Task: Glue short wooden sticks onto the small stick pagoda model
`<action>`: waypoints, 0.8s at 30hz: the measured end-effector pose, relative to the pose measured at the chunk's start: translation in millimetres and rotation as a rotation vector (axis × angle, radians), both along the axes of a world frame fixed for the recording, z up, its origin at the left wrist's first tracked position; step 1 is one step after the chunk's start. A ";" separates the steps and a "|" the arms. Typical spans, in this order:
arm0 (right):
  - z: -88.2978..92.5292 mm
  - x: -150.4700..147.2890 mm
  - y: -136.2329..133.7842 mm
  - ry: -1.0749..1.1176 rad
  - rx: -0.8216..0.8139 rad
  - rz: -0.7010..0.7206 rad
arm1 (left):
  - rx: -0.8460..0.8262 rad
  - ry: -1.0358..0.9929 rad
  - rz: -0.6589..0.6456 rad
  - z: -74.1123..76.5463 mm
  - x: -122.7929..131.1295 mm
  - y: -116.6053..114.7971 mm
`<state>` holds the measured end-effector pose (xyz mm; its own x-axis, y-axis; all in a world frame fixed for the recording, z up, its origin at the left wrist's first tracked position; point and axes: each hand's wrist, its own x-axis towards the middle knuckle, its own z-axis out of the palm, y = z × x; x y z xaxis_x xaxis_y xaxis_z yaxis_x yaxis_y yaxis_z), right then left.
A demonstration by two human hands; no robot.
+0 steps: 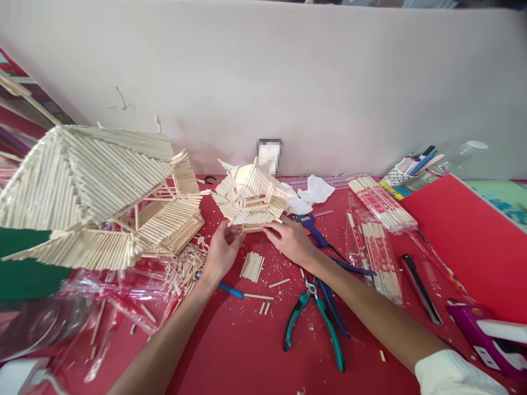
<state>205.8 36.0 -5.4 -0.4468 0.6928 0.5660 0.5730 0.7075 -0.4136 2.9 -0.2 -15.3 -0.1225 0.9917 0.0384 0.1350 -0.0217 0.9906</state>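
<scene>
A small pavilion model [251, 203] made of wooden sticks stands at the middle of the red table [230, 351]. My left hand [223, 248] grips the lower left edge of its base, thumb toward the middle. At the lower right edge, my right hand [289, 239] holds the base the same way; some fingertips are hidden behind the model. Just in front lies a flat panel of short sticks [252, 267]. A larger stick pavilion [107, 170] with a ribbed roof rises to the left. Beneath my right forearm rests a blue glue gun [315, 230].
Green-handled pliers [313, 323] lie in front, beside a blue-handled tool [233, 289]. Packs of wooden sticks [382, 206], a black cutter [420, 288] and a red board [473, 241] are on the right. Stick offcuts [187, 269] and plastic wrappers [132, 307] cover the left. A white wall [263, 71] stands behind.
</scene>
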 end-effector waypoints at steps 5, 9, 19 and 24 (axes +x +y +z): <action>1.0 0.0 -0.2 -0.012 -0.011 -0.002 | 0.007 0.037 0.011 1.1 0.3 -0.9; 0.8 0.1 0.1 -0.014 -0.006 -0.009 | 0.008 0.037 0.010 1.5 0.5 -0.9; 1.5 -0.8 -0.5 -0.011 -0.011 -0.007 | -0.001 0.052 0.013 2.0 0.1 -0.9; 1.5 -0.3 -0.3 -0.012 -0.014 -0.004 | 0.002 0.051 0.008 2.3 0.3 -0.7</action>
